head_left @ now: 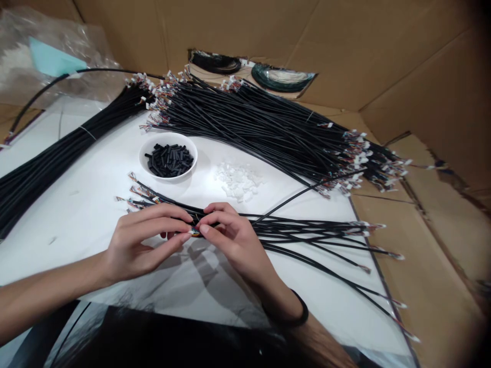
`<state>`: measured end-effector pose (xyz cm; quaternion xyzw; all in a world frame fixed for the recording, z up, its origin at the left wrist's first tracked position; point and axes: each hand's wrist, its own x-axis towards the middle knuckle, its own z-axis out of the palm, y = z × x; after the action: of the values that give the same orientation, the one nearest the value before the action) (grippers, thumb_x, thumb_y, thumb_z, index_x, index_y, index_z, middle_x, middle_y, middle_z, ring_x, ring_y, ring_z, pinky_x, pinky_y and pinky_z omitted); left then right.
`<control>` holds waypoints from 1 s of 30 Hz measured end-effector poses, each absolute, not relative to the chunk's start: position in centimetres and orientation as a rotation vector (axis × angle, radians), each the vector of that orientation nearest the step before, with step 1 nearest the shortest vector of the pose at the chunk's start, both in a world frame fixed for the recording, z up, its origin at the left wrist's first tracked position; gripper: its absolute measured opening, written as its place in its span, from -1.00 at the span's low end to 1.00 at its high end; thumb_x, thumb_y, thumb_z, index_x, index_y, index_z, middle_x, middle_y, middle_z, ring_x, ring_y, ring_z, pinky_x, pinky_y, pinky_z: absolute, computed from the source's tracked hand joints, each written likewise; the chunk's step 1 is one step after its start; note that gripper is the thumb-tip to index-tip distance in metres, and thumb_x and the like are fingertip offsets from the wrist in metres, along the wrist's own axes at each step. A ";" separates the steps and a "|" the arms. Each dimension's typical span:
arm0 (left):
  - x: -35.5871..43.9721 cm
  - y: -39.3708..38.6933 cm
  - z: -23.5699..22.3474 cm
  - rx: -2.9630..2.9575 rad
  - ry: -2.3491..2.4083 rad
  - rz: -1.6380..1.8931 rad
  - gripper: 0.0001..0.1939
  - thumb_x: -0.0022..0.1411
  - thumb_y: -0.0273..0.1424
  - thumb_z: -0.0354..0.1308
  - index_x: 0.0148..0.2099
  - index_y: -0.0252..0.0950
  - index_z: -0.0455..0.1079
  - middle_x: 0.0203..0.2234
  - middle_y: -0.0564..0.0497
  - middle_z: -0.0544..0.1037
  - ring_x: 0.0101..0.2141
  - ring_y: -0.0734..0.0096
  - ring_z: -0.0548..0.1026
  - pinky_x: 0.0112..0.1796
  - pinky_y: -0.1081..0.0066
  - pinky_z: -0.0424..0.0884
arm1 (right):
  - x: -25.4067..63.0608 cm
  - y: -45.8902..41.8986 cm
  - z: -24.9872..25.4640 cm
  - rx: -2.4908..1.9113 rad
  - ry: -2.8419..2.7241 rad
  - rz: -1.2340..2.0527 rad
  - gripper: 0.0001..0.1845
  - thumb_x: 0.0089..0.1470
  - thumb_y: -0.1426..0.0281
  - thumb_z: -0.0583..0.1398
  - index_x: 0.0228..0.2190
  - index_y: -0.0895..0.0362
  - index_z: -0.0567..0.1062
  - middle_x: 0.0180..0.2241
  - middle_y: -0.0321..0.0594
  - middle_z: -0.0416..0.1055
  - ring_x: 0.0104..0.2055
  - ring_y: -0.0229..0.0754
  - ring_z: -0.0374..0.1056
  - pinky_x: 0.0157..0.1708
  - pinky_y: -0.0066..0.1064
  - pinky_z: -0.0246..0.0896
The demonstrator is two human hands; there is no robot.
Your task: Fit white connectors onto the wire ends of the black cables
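My left hand point(143, 237) pinches a small white connector point(192, 231) between thumb and fingertips. Thin coloured wires run from it toward my right hand point(240, 240), whose thumb and fingers close on the wire end of a black cable. The fingertips of both hands almost meet, so the exact grip is partly hidden. Just beyond and under the hands lies a loose group of black cables point(307, 225), with bare coloured wire ends at the left and right. A white bowl point(195, 158) of short black tube pieces point(171, 161) stands behind my left hand.
Small white plastic pieces point(238, 180) lie in a pile right of the bowl. A large stack of black cables point(245, 122) with white connectors covers the back, and a tied bundle point(65, 145) lies left. Cardboard walls point(245, 25) enclose the white table point(95, 204); a clear plastic bag point(95, 46) sits back left.
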<state>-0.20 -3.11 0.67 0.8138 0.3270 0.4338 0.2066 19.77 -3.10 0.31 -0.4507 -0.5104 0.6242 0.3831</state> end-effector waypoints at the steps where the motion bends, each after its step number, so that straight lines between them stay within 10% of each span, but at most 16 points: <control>1: -0.2 -3.1 0.7 2.266 0.900 1.205 -0.88 0.20 -0.64 0.26 -0.20 -0.40 0.50 -0.26 -0.10 0.59 -0.31 0.44 0.59 -0.35 0.55 0.53 | 19.8 -3.1 0.3 -1.148 -1.297 1.594 -0.91 0.03 0.36 0.26 -0.44 0.12 0.57 -0.15 -0.14 0.28 -0.03 -0.10 0.34 -0.18 -0.33 0.30; 30: -0.8 -3.0 0.3 2.601 0.535 1.118 -0.90 0.23 -0.58 0.22 -0.19 -0.37 0.49 -0.35 -0.10 0.65 -0.45 0.40 0.61 -0.51 0.48 0.47 | 19.8 -3.1 0.3 -1.178 -1.362 1.580 -0.91 0.08 0.40 0.24 -0.44 0.14 0.54 -0.14 -0.12 0.30 -0.11 -0.13 0.37 -0.21 -0.32 0.30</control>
<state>-0.80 -2.97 0.31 0.8951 0.1842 0.3848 0.1298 19.78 -3.11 0.33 -0.4579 -0.5295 0.6142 0.3642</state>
